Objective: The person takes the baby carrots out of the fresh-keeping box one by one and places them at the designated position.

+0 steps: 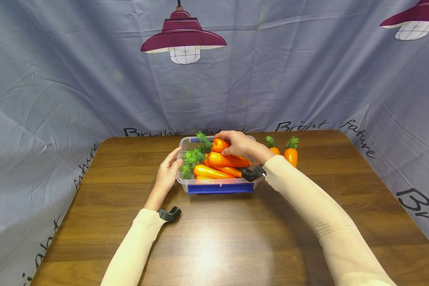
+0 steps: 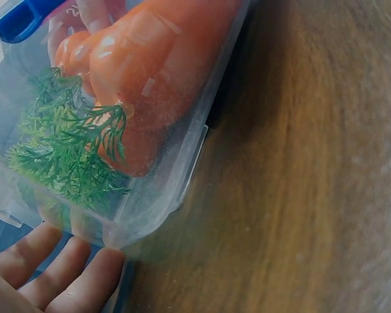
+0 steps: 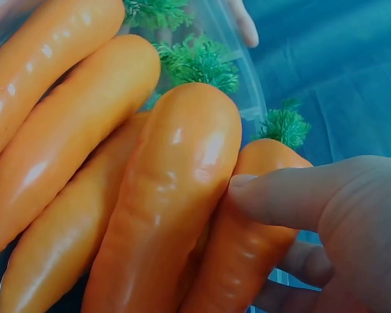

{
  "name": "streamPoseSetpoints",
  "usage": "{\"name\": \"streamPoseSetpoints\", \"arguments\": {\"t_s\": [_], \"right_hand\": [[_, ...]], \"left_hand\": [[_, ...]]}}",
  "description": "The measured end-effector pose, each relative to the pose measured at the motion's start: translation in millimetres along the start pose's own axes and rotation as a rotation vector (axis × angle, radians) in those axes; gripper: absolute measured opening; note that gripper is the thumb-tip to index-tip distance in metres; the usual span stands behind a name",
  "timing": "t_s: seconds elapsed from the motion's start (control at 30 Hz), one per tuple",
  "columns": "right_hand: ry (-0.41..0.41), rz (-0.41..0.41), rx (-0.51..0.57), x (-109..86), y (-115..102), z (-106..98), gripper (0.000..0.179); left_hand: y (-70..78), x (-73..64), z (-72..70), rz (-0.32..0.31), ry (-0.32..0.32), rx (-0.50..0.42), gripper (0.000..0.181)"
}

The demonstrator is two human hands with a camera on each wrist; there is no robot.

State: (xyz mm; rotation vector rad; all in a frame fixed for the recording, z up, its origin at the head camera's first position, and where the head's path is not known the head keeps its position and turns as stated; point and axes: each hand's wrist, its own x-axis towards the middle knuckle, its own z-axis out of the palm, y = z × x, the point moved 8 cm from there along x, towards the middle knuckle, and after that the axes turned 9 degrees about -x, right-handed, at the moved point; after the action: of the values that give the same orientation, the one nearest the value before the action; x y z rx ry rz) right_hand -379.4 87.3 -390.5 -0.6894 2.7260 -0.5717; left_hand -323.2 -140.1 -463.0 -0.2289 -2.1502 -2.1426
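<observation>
A clear plastic container (image 1: pixel 219 182) with blue clips stands on the table, several orange carrots (image 1: pixel 223 159) with green leafy tops (image 1: pixel 191 159) lying in it. My left hand (image 1: pixel 168 171) rests against the container's left side, its fingertips touching the outer wall, as the left wrist view also shows. At the container's far side my right hand (image 1: pixel 237 143) grips one carrot (image 3: pixel 251 228) between thumb and fingers. That carrot lies beside another carrot (image 3: pixel 176 169) in the right wrist view. Its lower end is out of sight.
Two more carrots stay outside the container, on the table to its right: one carrot (image 1: pixel 290 157) and another carrot (image 1: pixel 274 151) partly behind my right forearm. A printed grey curtain (image 1: pixel 236 87) hangs behind the wooden table (image 1: pixel 121 171).
</observation>
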Motion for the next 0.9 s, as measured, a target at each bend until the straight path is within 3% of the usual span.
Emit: {"name": "streamPoseSetpoints", "arguments": {"t_s": [0.47, 0.7, 0.9], "right_hand": [[0.019, -0.011, 0.020, -3.8, 0.5, -1.0, 0.061], [0.110, -0.045, 0.024, -11.1, -3.7, -18.7, 0.062], [0.185, -0.017, 0.109, -21.2, 3.0, -40.3, 0.065]], "left_hand": [[2.1, -1.1, 0.5, 0.001, -0.006, 0.004, 0.047], [0.5, -0.1, -0.1, -0.009, -0.003, 0.002, 0.047], [0.8, -1.2, 0.9, -0.006, -0.007, -0.001, 0.047]]}}
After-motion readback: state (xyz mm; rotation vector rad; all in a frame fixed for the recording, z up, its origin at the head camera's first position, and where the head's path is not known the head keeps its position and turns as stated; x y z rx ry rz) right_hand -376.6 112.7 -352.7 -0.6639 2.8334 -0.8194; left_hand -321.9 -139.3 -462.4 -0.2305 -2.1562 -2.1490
